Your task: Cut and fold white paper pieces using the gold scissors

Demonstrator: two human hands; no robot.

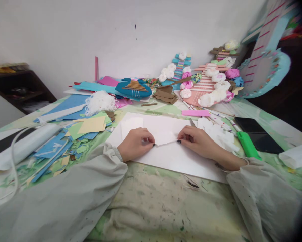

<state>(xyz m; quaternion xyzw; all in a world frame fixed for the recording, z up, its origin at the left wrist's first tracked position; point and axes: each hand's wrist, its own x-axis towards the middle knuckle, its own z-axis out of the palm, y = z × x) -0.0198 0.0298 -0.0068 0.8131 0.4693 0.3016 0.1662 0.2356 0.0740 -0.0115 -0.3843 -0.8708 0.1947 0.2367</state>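
Both hands pinch a small piece of white paper (pixel 164 134) by its near corners, just over a large white board (pixel 171 159) lying on the table. My left hand (pixel 137 143) is closed on the left corner, thumb against fingers. On the right corner, my right hand (pixel 197 139) is closed the same way. Another white paper piece (pixel 132 124) lies on the board beyond my left hand. Cut white paper pieces (pixel 216 132) are heaped behind my right hand, where a thin grey blade-like tip (pixel 192 122) shows.
A green tool handle (pixel 248 144) and a black phone (pixel 258 134) lie at right. Blue, green and yellow paper scraps (pixel 82 144) cover the left, near a tangle of white string (pixel 100 102). Decorated paper instruments (pixel 206 84) lean along the wall. A white cable (pixel 13 158) curves at far left.
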